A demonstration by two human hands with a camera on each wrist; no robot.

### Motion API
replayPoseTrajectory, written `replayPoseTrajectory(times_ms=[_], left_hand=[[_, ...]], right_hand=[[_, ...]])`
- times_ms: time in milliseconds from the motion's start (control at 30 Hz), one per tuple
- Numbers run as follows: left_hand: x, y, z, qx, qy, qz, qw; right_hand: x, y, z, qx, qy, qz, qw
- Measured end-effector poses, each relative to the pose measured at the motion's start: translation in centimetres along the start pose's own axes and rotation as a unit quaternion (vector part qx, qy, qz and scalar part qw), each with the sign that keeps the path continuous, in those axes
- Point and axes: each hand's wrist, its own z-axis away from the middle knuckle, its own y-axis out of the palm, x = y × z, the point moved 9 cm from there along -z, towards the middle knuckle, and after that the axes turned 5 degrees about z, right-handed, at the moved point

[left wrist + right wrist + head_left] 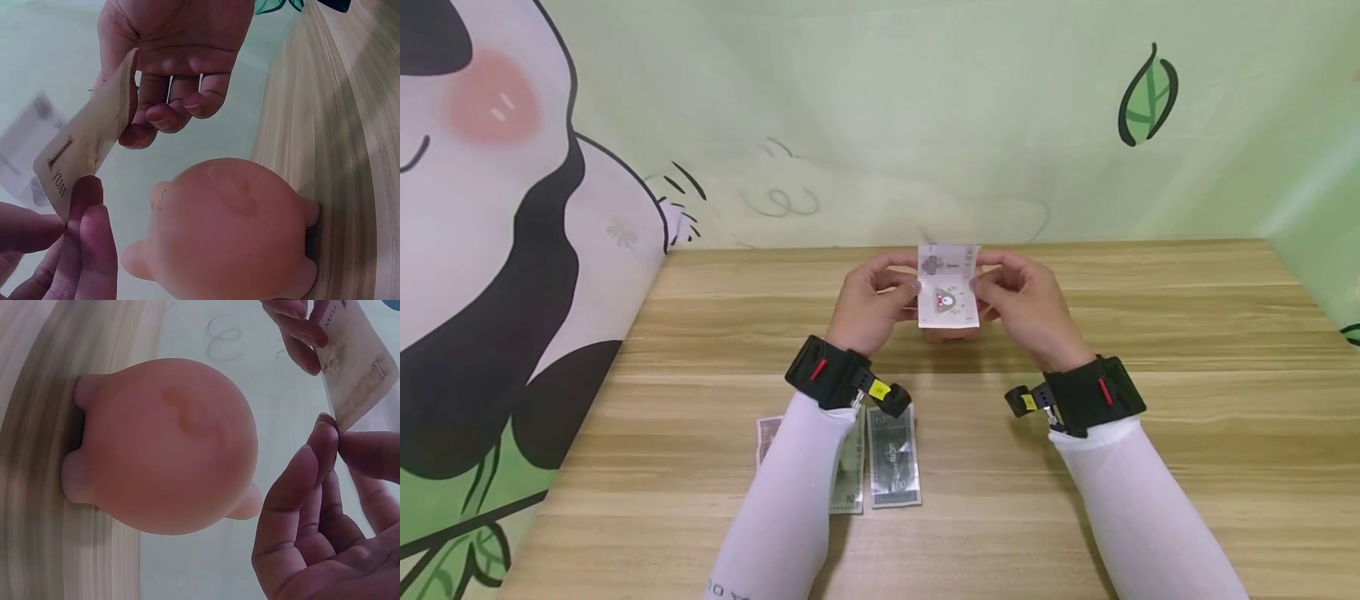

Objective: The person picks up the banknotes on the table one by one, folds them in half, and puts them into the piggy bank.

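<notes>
A folded banknote is held upright between both hands above a pink piggy bank. My left hand pinches the banknote's left edge and my right hand pinches its right edge. In the left wrist view the banknote tilts over the piggy bank, with my fingers on its lower corner. In the right wrist view the piggy bank stands on the table and my fingertips pinch the banknote. The bank is mostly hidden behind the note in the head view.
More banknotes lie flat on the wooden table near the front, partly under my left forearm. A wall with cartoon drawings closes the back and left side.
</notes>
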Motion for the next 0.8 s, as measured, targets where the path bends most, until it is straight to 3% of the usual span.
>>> replayPoseTrajectory(times_ms=[200, 400, 800], left_hand=[[-0.24, 0.03, -0.11, -0.006, 0.015, -0.019, 0.9997], [-0.11, 0.09, -0.04, -0.006, 0.007, -0.036, 0.9993], [-0.27, -0.02, 0.07, -0.002, 0.01, -0.026, 0.9996]], right_hand=[[-0.08, 0.01, -0.17, -0.002, -0.005, -0.004, 1.0], [-0.17, 0.08, -0.16, -0.003, 0.007, -0.007, 1.0], [-0.13, 0.57, -0.16, 0.022, 0.006, -0.029, 0.999]])
